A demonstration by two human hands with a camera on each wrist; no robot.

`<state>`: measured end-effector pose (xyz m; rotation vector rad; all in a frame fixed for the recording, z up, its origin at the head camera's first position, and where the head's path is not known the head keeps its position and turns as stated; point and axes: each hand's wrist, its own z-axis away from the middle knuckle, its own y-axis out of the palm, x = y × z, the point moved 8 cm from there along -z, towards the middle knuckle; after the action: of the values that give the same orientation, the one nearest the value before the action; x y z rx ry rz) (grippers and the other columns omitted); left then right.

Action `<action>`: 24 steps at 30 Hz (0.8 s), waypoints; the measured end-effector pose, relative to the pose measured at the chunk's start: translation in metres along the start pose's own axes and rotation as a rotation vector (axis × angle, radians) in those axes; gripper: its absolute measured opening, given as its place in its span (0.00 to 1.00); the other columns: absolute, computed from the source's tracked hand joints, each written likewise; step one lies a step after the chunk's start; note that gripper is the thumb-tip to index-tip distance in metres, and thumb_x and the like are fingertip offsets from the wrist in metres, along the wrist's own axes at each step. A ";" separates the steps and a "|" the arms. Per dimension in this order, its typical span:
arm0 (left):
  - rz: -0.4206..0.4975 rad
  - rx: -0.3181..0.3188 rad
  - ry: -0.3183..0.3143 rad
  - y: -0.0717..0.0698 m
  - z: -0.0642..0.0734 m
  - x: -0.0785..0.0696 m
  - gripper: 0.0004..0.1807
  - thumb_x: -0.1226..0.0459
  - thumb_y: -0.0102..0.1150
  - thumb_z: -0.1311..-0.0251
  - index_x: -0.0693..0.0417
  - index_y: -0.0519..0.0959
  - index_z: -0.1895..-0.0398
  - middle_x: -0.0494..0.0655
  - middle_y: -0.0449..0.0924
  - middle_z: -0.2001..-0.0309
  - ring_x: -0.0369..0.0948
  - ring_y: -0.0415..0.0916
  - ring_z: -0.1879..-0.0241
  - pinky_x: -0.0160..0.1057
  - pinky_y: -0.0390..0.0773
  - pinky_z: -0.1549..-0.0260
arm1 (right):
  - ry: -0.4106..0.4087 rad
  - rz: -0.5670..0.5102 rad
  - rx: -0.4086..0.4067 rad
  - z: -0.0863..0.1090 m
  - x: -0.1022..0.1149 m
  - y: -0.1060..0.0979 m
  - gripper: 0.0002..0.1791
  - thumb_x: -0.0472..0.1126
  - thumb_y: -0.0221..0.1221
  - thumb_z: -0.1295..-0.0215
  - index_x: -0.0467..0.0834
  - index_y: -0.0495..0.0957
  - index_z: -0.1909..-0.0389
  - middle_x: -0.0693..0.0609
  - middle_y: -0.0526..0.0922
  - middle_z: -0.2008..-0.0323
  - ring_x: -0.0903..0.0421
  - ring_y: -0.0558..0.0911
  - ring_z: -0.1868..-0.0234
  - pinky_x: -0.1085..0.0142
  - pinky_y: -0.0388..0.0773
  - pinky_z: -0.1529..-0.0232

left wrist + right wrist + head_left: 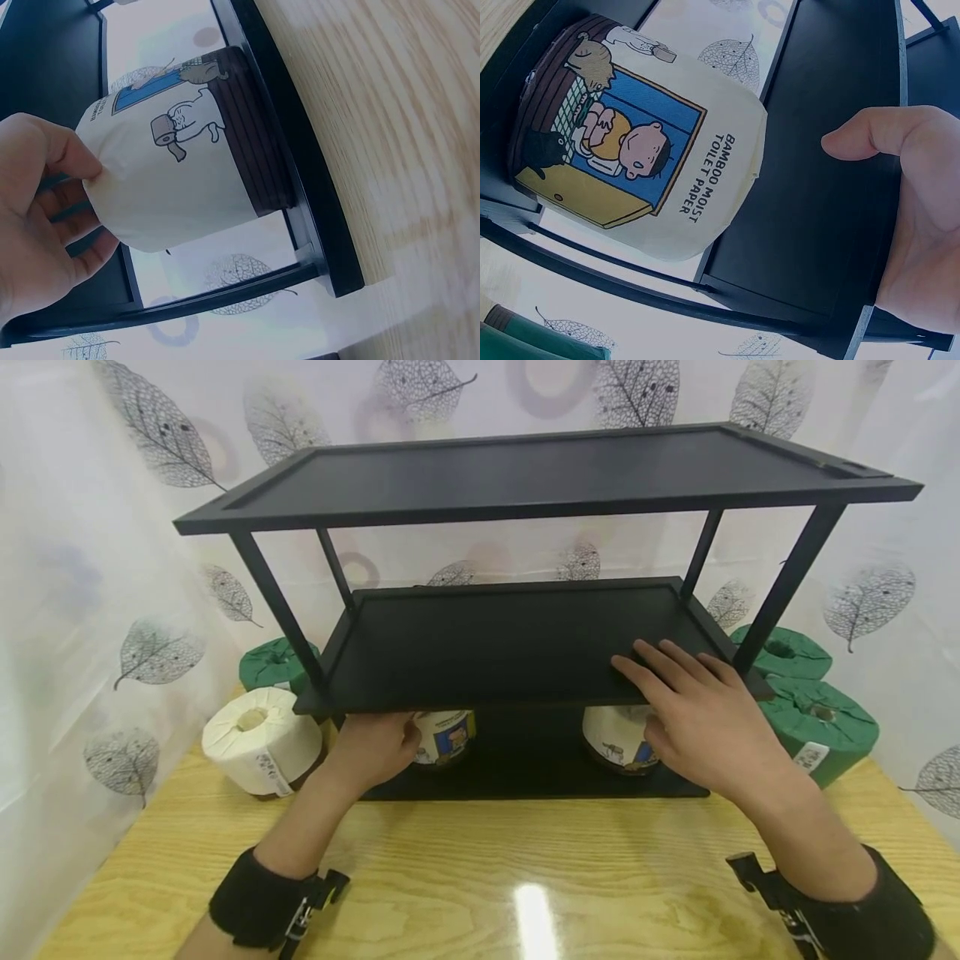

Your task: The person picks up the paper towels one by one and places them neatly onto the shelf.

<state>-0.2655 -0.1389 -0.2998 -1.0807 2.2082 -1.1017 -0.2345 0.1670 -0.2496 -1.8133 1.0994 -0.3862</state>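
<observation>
Left hand (377, 748): pinching the bamboo toilet-paper roll (180, 169), lowest shelf (532, 760), my seven o'clock.
Right hand (701, 722): spread over the middle shelf (487, 647), three o'clock.
Snag risk: lifting could jam the roll overhead (tight, I judge).

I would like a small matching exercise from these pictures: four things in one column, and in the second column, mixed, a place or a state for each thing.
Things:
1. Left hand
2. Right hand
3. White roll
4. Pair of green rolls

Places and states (sides as in the head view):
A. outside the right end of the black rack
B. fingers lying over the middle shelf
C. outside the left end of the black rack
D. gripping a printed roll below the middle shelf

Right pairs: 1-D, 2-B, 3-C, 4-A
</observation>
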 end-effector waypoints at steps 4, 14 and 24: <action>0.001 0.013 -0.015 0.000 0.000 0.002 0.06 0.76 0.56 0.47 0.58 0.78 0.69 0.55 0.73 0.66 0.44 0.58 0.75 0.44 0.63 0.75 | 0.002 0.000 -0.001 0.000 0.000 0.000 0.36 0.36 0.54 0.43 0.46 0.68 0.29 0.39 0.71 0.31 0.37 0.70 0.32 0.39 0.70 0.41; -0.017 0.063 -0.039 0.001 -0.001 0.006 0.11 0.77 0.53 0.49 0.59 0.81 0.64 0.57 0.77 0.62 0.47 0.63 0.72 0.46 0.67 0.73 | -0.005 0.001 -0.008 0.000 0.000 -0.001 0.36 0.36 0.54 0.43 0.45 0.68 0.29 0.39 0.71 0.31 0.37 0.71 0.32 0.39 0.71 0.41; -0.015 0.111 -0.025 0.004 -0.001 0.006 0.08 0.75 0.55 0.45 0.57 0.79 0.64 0.53 0.72 0.66 0.44 0.60 0.74 0.45 0.65 0.71 | -0.004 0.000 -0.001 0.000 0.000 0.000 0.35 0.36 0.54 0.42 0.45 0.68 0.29 0.39 0.71 0.31 0.37 0.70 0.32 0.39 0.70 0.41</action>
<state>-0.2711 -0.1415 -0.3031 -1.0589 2.0966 -1.1955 -0.2340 0.1672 -0.2498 -1.8143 1.0978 -0.3819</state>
